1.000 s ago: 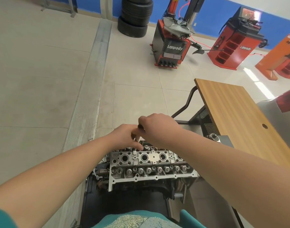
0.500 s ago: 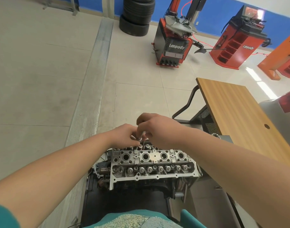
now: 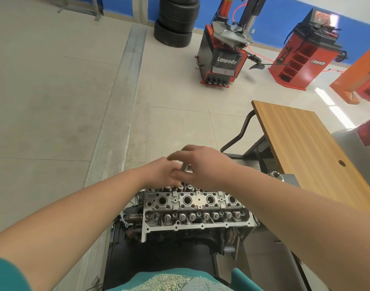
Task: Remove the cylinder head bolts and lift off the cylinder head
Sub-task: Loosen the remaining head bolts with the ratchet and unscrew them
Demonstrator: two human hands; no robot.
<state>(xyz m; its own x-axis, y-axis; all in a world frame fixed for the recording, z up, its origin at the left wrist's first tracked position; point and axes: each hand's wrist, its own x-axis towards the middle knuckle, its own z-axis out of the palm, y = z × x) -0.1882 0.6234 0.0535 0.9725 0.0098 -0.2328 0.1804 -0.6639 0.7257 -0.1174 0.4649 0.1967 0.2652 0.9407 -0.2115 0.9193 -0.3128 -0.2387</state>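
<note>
1. Both hands meet over the far edge of the cylinder head [image 3: 197, 208]. The left hand [image 3: 162, 172] pinches a small metal tool [image 3: 185, 167]; its grip is narrow.
2. The right hand [image 3: 203, 164] was curled on the tool before; now its fingers look spread, blurred, so grip unclear.
3. The head sits on the engine beside the wooden table [image 3: 305, 143], same spot as earlier.
</note>
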